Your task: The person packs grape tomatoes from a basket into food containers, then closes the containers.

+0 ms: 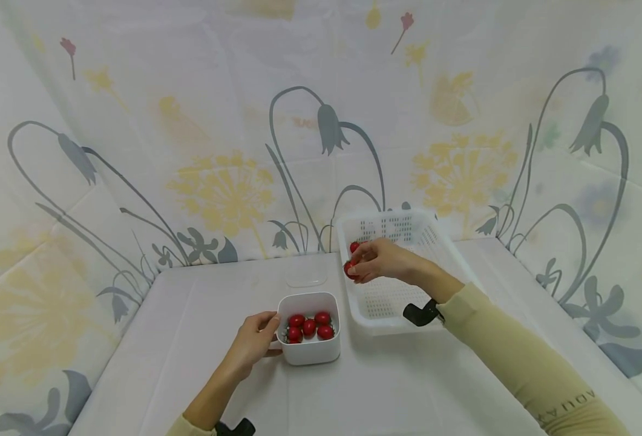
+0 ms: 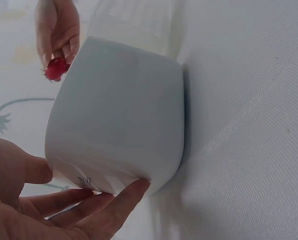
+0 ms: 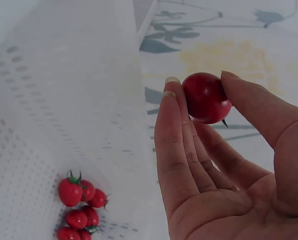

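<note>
My right hand (image 1: pixel 386 260) pinches a cherry tomato (image 3: pixel 205 97) between thumb and fingertips, its green stem end pointing down in the right wrist view. That hand is over the left side of a white perforated basket (image 1: pixel 372 326). Inside the basket, several more cherry tomatoes (image 3: pixel 70 191) lie bunched together. A small white square container (image 1: pixel 312 352) stands to the left of the basket with several tomatoes (image 1: pixel 309 327) in it. My left hand (image 2: pixel 63 205) holds the container at its left side, thumb by the rim and fingers along the wall.
A clear, flat lid-like piece (image 1: pixel 305 278) lies on the white tabletop (image 1: pixel 212 303) behind the container. A flower-printed cloth (image 1: pixel 217 121) hangs behind and at both sides. The basket reaches close to the back edge of the table.
</note>
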Available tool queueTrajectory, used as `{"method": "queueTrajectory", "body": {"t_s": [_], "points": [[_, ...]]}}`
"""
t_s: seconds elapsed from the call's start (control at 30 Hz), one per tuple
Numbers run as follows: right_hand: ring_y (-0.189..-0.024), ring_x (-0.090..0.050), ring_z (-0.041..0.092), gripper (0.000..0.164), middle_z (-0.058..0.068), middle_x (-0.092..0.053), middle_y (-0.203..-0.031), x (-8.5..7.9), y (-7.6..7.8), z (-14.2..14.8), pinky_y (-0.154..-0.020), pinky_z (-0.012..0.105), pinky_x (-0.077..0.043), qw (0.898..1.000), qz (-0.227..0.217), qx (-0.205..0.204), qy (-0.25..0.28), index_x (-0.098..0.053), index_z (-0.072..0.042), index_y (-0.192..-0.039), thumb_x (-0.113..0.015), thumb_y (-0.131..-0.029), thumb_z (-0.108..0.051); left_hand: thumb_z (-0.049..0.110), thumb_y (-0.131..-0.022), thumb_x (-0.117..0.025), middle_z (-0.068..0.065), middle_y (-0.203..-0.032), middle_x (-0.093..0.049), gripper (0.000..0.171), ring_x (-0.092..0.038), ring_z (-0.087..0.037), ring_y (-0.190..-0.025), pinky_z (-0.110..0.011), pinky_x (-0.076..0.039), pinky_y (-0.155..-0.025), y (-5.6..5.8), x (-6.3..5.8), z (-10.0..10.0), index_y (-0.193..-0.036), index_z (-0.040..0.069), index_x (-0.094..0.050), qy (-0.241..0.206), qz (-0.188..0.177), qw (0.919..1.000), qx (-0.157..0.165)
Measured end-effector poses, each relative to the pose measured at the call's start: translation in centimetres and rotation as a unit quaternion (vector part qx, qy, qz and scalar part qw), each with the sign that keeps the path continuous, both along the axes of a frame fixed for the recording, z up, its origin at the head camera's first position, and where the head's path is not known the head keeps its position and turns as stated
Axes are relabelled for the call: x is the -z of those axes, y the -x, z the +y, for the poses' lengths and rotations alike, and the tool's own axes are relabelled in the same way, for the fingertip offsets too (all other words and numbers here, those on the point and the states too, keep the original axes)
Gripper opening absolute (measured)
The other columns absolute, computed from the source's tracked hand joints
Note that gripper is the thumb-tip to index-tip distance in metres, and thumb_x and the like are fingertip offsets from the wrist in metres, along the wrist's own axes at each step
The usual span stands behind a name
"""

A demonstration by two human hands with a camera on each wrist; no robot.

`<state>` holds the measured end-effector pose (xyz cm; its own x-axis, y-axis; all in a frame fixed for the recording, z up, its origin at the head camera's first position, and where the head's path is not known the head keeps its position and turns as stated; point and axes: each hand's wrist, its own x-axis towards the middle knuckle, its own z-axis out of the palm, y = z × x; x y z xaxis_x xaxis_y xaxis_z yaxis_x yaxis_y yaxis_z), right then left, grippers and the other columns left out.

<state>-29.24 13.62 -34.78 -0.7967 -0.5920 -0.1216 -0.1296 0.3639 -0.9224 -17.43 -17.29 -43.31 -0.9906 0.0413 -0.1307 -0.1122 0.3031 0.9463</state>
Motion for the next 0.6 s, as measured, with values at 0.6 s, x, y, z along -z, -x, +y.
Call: {"method": "queueTrajectory", "body": {"t_s": [0.6], "points": [[-0.091,-0.073,0.036,0.029,0.013,-0.073,-0.101,1.6,-3.1,-3.9,-0.087,0.042,-0.063,0.999,0.022,-0.022,0.016,-0.065,0.004,-0.115,-0.073,-0.095,-0.015,0.015,-0.109,-0.046,-0.032,-0.133,-0.058,0.040,-0.068,-0.040,-0.108,-0.046,-0.065,-0.076,-0.1,-0.1,0.0,-0.135,-0.014,-0.054,-0.003,0.007,1.0000,0.005]]}}
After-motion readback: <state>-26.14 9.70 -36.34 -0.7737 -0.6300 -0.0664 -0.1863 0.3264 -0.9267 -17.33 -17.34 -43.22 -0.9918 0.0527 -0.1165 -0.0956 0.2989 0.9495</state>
